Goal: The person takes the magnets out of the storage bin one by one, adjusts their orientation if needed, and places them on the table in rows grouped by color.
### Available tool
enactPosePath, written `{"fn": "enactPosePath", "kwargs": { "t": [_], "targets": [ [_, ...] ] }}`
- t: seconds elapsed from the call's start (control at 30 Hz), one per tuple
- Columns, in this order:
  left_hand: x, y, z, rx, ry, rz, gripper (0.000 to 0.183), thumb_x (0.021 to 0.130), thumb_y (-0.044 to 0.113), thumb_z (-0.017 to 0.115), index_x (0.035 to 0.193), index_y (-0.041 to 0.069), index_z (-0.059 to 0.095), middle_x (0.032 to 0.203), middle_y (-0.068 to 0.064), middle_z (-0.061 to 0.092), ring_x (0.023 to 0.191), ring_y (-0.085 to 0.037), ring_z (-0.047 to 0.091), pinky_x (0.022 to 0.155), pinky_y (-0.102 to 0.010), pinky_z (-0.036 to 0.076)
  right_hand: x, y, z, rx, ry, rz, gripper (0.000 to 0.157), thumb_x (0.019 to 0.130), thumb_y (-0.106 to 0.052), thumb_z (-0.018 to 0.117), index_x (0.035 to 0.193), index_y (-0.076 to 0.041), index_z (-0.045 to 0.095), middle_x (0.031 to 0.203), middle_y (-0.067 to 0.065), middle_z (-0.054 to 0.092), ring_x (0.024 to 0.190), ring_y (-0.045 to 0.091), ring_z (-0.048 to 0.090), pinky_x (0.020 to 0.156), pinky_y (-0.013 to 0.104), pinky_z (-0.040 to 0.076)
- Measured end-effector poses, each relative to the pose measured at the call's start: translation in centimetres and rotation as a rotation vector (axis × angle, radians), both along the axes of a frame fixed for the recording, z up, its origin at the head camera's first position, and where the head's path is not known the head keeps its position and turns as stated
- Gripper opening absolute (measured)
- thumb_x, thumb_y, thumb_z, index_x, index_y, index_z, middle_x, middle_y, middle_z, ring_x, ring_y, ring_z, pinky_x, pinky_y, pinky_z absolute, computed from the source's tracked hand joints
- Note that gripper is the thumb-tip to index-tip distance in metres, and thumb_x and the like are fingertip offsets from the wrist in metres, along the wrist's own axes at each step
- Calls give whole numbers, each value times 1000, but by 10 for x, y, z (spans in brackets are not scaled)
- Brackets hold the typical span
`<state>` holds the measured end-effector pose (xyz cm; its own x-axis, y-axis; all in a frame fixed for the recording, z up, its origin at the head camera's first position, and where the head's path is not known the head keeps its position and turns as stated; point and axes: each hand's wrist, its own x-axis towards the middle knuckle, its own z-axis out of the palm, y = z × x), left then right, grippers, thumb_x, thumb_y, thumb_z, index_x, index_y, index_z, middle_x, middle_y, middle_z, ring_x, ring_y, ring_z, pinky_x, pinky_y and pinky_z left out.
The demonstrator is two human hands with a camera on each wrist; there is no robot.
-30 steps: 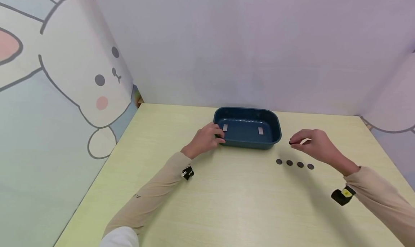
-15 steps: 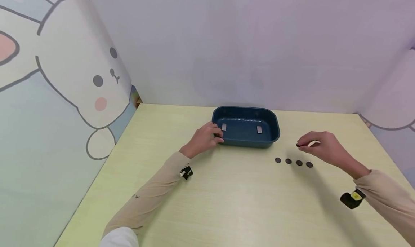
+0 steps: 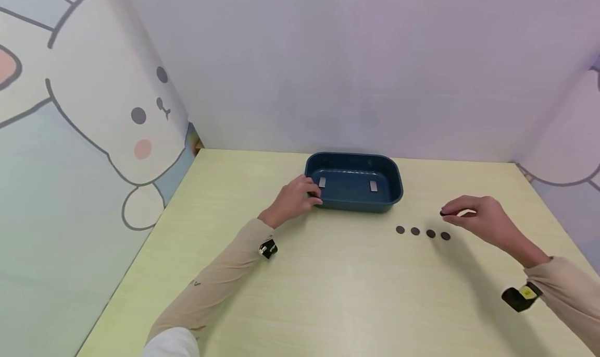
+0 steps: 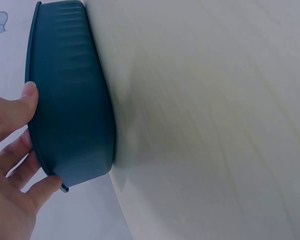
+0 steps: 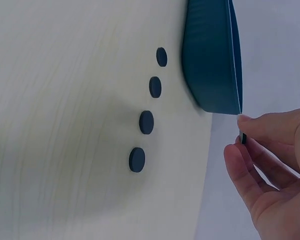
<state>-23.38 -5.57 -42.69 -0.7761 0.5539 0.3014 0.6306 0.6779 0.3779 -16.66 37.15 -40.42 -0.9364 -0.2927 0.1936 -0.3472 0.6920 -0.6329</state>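
My left hand grips the left end of a dark blue rectangular tray by its rim. In the left wrist view the thumb and fingers lie along the tray's edge. To the right of the tray, my right hand pinches a small dark round disc between thumb and fingertips, raised above the table. Below that hand, several similar dark discs lie flat in a row, spaced apart, with the rightmost disc nearest to it. The held disc is partly hidden by the fingers.
The tray stands on a pale wooden table, close to the back wall. Inside it show two small light rectangular pieces, one left and another right. A wall with a cartoon rabbit borders the left side.
My right hand has moved to the right and slightly nearer with the disc pinched, away from the tray. My left hand stays on the tray's left end; the row of discs is unchanged.
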Motion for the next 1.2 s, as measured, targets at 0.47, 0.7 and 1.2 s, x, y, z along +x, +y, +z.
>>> {"fn": "enactPosePath", "kwargs": {
  "t": [0.47, 0.7, 1.2],
  "targets": [
    [-2, -3, -1, 17, -12, -4, 5, 86, 21, 72, 86, 16, 71, 88, 2, 59, 85, -21, 52, 67, -27, 44, 9, 18, -8, 21, -10, -48, 12, 79, -8, 76, 90, -5, 73, 85, 1, 70, 73, -4, 60, 65, 11, 47],
    [-2, -3, -2, 21, 1, -3, 4, 85, 21, 72, 86, 17, 71, 87, 3, 58, 83, -18, 51, 66, -26, 43, 11, 28, -16, 49, -27, -64, 12, 78, -8, 77, 90, -7, 74, 84, 2, 70, 72, -5, 60, 63, 12, 47],
    [-1, -2, -3, 28, 13, -8, 6, 85, 22, 72, 86, 16, 71, 87, 4, 58, 81, -12, 47, 65, -25, 43, 17, 37, -34, 142, -26, -91, 11, 76, -6, 78, 86, -5, 74, 81, 5, 68, 68, -5, 55, 58, 16, 47]
  ]
}}
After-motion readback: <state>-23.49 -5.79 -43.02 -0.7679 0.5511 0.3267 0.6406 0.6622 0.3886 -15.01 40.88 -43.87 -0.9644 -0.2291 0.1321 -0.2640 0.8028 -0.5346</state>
